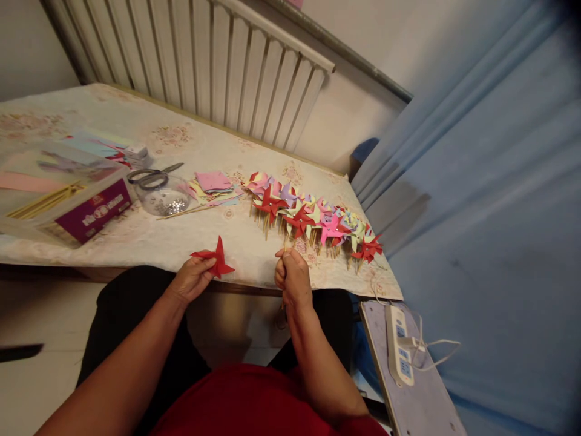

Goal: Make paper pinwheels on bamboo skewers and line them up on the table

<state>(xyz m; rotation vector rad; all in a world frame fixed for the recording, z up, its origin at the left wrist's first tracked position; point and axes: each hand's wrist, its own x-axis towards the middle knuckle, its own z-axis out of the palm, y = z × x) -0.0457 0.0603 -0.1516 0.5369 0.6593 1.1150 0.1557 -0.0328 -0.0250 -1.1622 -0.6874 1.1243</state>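
Left hand (193, 280): fingers pinched on red paper pinwheel (213, 259), held at near edge of surface (149, 239). Right hand (292, 275): fisted around thin wooden stick (285, 243), just right of pinwheel. Finished pinwheels (313, 218): row farther back on surface. Scissors (152, 175), clear bowl (166, 197), purple box (93, 213): left side.

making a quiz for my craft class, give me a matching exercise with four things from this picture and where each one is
Things:
1. red paper pinwheel
2. thin stick
3. row of finished pinwheels
4. power strip

Places:
A. on the tablecloth, right of the scissors
B. on the board beside the table
C. in the left hand
D. in the right hand

Pairs: 1-C, 2-D, 3-A, 4-B
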